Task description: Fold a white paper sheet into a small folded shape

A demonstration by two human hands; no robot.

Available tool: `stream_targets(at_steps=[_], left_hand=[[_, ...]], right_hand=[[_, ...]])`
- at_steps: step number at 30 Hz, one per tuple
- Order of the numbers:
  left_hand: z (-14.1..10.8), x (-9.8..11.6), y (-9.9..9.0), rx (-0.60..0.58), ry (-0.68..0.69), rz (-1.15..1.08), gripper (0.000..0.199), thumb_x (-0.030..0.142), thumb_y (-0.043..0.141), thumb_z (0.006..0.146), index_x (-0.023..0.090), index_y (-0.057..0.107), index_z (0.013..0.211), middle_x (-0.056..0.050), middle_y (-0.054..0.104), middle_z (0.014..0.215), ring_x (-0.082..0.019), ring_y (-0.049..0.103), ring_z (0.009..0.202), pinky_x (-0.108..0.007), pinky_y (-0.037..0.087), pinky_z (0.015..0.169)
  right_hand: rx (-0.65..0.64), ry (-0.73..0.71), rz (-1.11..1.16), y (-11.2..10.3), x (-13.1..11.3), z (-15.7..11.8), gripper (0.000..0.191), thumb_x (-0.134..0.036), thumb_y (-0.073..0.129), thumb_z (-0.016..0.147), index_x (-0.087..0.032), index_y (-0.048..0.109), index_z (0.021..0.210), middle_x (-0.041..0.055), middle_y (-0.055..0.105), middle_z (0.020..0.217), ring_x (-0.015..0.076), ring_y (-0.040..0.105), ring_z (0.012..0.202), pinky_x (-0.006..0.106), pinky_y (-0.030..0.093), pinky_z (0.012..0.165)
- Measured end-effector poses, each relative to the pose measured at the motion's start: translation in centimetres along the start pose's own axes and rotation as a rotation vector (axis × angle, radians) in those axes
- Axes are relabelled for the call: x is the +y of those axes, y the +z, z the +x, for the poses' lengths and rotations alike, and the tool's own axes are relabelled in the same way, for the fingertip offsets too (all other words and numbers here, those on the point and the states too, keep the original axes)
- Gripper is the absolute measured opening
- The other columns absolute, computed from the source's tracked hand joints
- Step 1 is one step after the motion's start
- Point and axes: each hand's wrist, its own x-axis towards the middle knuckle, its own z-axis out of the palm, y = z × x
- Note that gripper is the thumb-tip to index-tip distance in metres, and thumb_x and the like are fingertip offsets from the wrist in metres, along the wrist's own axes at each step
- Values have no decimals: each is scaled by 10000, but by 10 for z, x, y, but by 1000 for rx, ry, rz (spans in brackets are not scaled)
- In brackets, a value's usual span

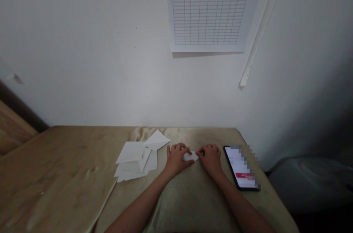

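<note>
Tabletop (190,196): left grip (192,157) ajar on paper (188,156), right (198,154) pinching.

Phone (237,163) screen partly pixelated, right edge unreadable; header text on wall sheet (206,16) too small to read. Small white paper (189,156) partly covered by the hands, folds unclear. Forearms, counter (190,203) and sheet top cut off by frame edges.

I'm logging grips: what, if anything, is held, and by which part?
A small white paper: the right hand pinches its right tip; the left hand curves around its left part.
</note>
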Motion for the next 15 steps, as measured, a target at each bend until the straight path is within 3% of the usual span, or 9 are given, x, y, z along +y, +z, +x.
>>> stream_targets(at_steps=[15], left_hand=[[1,4,-6,-38,-18,18,326,471,807,721,365,715,1015,-6,576,1265,-314,460,1258,-661,83,1162]], right_hand=[[22,-12,-18,2,-1,-1,156,-364,638,881,-235,710,831,82,707,979,289,513,1097,466,274,1020]])
